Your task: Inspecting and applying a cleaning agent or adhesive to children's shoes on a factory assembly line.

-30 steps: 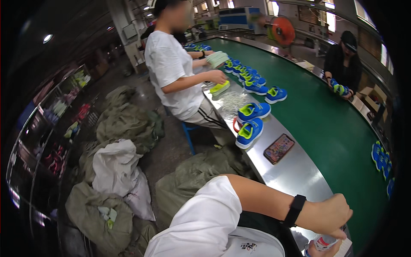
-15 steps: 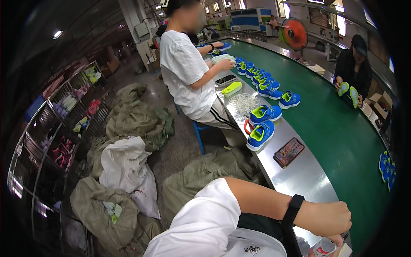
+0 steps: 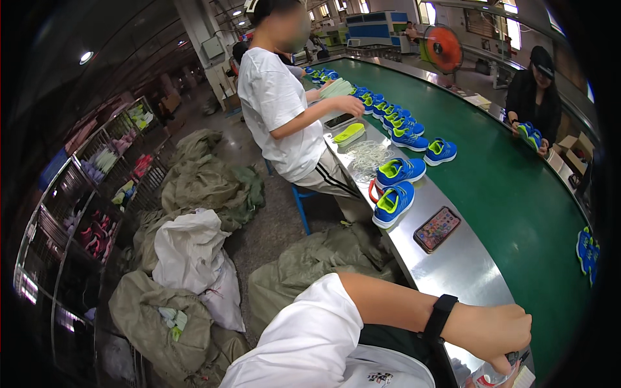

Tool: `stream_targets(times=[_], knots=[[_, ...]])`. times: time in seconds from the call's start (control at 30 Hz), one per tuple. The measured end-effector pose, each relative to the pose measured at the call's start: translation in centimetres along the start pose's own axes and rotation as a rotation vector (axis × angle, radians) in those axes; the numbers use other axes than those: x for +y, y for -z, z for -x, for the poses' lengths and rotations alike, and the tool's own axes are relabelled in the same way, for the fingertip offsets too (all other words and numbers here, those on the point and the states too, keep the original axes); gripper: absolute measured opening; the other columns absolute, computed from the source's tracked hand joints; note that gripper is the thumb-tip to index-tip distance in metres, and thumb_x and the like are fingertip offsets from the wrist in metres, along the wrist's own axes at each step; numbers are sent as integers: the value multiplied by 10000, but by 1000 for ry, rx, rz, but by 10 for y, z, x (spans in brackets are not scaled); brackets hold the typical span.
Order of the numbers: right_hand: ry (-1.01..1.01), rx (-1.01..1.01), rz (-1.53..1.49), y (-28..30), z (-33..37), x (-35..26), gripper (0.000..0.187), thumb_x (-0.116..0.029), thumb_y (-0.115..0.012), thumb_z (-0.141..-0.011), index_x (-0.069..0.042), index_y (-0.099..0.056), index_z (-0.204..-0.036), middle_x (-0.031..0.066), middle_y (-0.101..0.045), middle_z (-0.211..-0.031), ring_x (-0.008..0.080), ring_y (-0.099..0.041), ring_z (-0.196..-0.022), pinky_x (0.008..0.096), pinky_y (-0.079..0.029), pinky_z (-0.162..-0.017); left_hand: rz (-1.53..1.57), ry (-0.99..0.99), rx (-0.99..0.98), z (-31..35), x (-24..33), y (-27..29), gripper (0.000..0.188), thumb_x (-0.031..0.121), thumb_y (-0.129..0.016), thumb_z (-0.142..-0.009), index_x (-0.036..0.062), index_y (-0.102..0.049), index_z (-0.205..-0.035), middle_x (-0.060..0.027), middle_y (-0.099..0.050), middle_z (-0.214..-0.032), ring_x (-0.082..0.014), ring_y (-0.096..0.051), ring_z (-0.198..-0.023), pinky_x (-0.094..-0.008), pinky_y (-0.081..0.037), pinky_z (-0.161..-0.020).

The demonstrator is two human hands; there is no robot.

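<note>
My left hand (image 3: 488, 328), with a black band at the wrist, is closed, its knuckles up, over the metal edge of the table at the lower right. Its thumb points down at a small dark thing whose kind I cannot make out. Just below is a clear plastic container (image 3: 486, 376) with a red and white label. A little skin of my right hand (image 3: 510, 381) shows beside the container; its fingers are mostly hidden. A phone (image 3: 437, 229) lies farther up the metal edge, and beyond it stand two blue and lime sports shoes (image 3: 394, 204).
A green conveyor belt (image 3: 479, 174) carries a row of blue shoes (image 3: 407, 138). At my left a person in white (image 3: 278, 110) sits by loose rubber bands (image 3: 367, 158). Opposite, a person in black (image 3: 533, 103) holds shoes. Sacks (image 3: 194, 252) and wire racks (image 3: 58, 226) stand at the left.
My left hand stays nearly in place, its thumb shifting slightly by the container. The seated person's hand has drawn back toward the near shoes. The person opposite has turned the shoes, soles no longer facing me.
</note>
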State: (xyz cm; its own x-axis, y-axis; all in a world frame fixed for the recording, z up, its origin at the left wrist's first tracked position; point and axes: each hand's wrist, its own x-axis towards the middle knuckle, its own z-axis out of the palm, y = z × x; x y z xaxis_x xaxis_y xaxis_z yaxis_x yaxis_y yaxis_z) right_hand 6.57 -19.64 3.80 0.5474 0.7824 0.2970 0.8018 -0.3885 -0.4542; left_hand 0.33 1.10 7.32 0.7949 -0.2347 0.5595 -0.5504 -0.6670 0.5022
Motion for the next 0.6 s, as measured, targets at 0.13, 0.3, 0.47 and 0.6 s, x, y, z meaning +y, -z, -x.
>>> stream_targets(times=[0.13,0.3,0.47,0.6], knots=[[-181,71,-411,-13,7,10,774,-96,-809,-533,32,-504,-1233,215,-591,-1125,319,-590,-1002,421,-482,-846,17,87,175,2,6,2,381,274,-686,-580,-82,-554,-552,-203,-520,-541,-361,-530,-516,-379,-444,-512],[-121,-28,-457,-12,-1,11,793,-27,-798,-537,53,-468,-1254,202,-563,-1140,259,-579,-1006,377,-517,-822,11,173,86,1,1,-2,390,284,-674,-605,-69,-524,-537,-186,-510,-511,-342,-522,-477,-373,-433,-490],[-73,11,-194,-15,5,22,820,-91,-829,-525,59,-469,-1246,234,-557,-1156,339,-571,-1011,435,-478,-882,-167,201,68,3,8,-6,344,273,-688,-619,-55,-588,-651,-183,-548,-576,-304,-572,-553,-360,-448,-515],[-57,6,-76,-8,5,18,850,-134,-853,-524,62,-464,-1254,243,-550,-1158,362,-554,-1041,449,-447,-923,-32,-18,117,7,2,-7,321,231,-703,-638,-63,-604,-721,-202,-571,-759,-318,-595,-737,-366,-477,-600]])
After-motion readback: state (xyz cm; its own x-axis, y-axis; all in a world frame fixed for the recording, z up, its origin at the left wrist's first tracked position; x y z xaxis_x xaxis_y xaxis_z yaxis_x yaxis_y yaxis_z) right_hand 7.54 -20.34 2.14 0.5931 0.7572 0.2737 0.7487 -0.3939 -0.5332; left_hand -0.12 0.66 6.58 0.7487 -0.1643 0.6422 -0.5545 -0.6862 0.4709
